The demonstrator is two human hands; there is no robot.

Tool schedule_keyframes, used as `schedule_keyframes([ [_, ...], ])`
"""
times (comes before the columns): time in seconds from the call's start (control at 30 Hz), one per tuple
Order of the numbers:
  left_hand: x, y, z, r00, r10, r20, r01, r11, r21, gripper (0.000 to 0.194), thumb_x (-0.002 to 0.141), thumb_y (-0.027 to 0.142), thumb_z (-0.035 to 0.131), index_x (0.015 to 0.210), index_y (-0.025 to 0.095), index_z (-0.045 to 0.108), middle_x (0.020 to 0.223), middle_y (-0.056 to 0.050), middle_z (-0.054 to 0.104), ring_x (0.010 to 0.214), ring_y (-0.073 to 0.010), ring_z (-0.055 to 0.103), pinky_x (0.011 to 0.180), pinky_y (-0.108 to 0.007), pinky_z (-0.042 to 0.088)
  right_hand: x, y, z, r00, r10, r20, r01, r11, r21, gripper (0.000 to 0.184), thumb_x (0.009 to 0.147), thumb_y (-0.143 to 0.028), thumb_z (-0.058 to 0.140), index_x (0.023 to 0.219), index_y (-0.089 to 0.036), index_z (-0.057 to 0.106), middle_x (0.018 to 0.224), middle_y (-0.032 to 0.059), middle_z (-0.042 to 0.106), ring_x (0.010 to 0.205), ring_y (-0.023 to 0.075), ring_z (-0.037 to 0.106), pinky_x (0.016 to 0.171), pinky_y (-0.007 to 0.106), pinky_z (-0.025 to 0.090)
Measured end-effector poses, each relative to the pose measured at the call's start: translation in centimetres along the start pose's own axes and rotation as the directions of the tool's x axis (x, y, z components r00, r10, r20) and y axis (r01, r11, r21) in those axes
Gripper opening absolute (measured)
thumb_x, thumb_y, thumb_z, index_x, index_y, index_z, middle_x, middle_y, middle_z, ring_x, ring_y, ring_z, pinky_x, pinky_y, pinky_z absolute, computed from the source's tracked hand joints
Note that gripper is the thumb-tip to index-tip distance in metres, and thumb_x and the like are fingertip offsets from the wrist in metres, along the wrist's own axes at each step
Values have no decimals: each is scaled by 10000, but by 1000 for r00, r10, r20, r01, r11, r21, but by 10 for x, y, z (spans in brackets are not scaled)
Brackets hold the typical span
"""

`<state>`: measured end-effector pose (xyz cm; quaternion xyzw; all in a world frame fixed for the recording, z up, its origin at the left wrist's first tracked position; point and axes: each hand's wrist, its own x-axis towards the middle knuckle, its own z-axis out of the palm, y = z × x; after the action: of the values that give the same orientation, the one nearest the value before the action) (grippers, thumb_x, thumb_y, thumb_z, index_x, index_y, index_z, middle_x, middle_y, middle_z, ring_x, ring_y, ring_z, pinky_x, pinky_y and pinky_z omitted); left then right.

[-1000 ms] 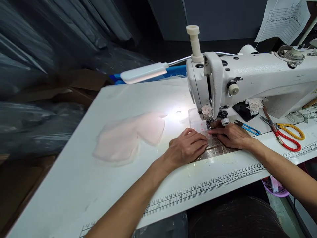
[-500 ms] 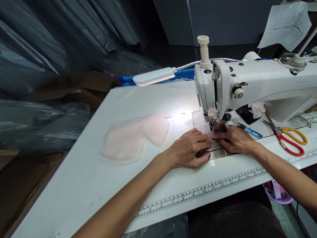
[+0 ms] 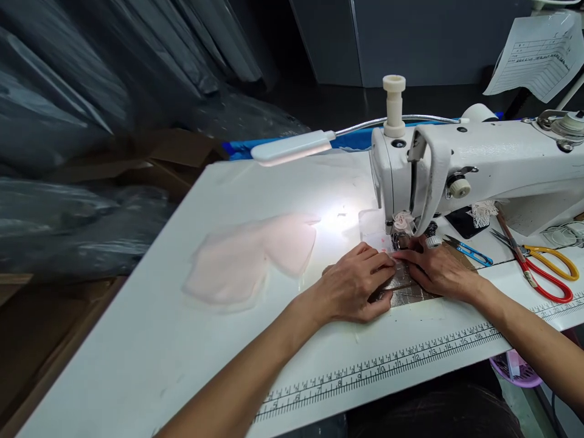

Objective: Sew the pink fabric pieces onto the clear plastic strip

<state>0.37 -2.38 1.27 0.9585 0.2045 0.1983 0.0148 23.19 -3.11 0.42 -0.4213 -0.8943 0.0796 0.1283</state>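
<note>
My left hand (image 3: 353,285) and my right hand (image 3: 437,271) lie side by side, fingers flat, pressing a small clear piece with pink dots (image 3: 374,236) onto the metal plate (image 3: 404,289) under the presser foot (image 3: 401,240) of a white sewing machine (image 3: 479,164). Fingertips of both hands meet just in front of the needle. A small pink lace rosette (image 3: 402,220) hangs at the machine's head. To the left on the white table (image 3: 182,340), a stack of pale pink fabric pieces (image 3: 249,258) lies flat.
A lamp (image 3: 292,146) on a flexible neck lights the needle area. Blue thread snips (image 3: 469,250) and red-and-yellow scissors (image 3: 545,271) lie to the right. A ruler strip (image 3: 387,368) runs along the table's front edge. Dark plastic-wrapped rolls (image 3: 68,121) and cardboard stand to the left.
The view has shifted so the machine and hands sit further right and lower. Both hands stay pressed on the piece at the presser foot, the left hand's fingers slightly more curled over it.
</note>
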Motion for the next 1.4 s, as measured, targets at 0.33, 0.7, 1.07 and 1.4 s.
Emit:
schedule_keyframes([
  [0.33,0,0,3,994,-67,91,61,996,65,298,881,305,488,1059,131,652,1015,-113,687,831,-235,610,791,-398,475,-5,0,-2,1000,-19,-5,19,999,-27,396,1016,-312,383,1337,-229,600,1151,152,564,703,154,534,637,309,488],
  [0.7,0,-2,1,990,-128,64,126,991,44,374,883,317,502,1153,88,624,1181,-168,650,942,-279,615,836,-448,478,-2,-3,-1,993,-83,-82,77,994,-72,348,1002,-240,420,1253,-190,657,1082,151,613,856,221,596,684,339,550],
  [1.07,2,-11,1,979,-165,117,157,985,78,451,901,388,479,1214,88,602,1130,-162,657,923,-278,600,851,-464,436,-6,-2,-6,1000,23,6,-23,989,144,374,1002,-283,436,1326,-217,611,1125,147,603,947,239,636,783,390,587],
  [1.4,3,-17,1,971,-196,136,177,974,140,463,902,440,475,1187,102,613,1114,-147,650,930,-272,583,854,-443,409,6,19,-17,974,225,-18,-202,905,374,313,973,-305,350,877,-178,619,855,91,665,786,220,627,705,343,532],
])
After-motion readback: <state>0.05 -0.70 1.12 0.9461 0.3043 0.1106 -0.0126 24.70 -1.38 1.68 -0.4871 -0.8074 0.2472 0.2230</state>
